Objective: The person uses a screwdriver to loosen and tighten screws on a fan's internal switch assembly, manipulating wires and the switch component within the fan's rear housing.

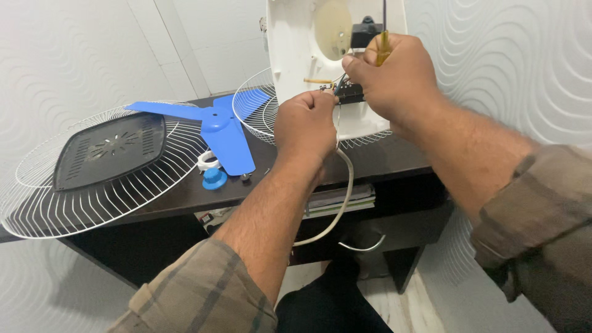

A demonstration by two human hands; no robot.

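A white fan housing [296, 43] stands upright on the dark table [394, 157], its open back facing me. My left hand [305, 126] is closed around the white power cord [342, 197] and thin wires just below the opening. My right hand [394, 77] grips a yellow-handled screwdriver [383, 46] and pinches a small black switch part [350, 94] against the housing. A black motor piece [365, 29] shows inside at the top.
A blue three-blade fan propeller [219, 126] lies on the table beside a blue cap [214, 179] and a white ring [206, 161]. A wire grille [92, 197] with a black centre plate overhangs the left edge. Another grille [253, 105] lies behind the housing. Books [345, 198] sit on the shelf below.
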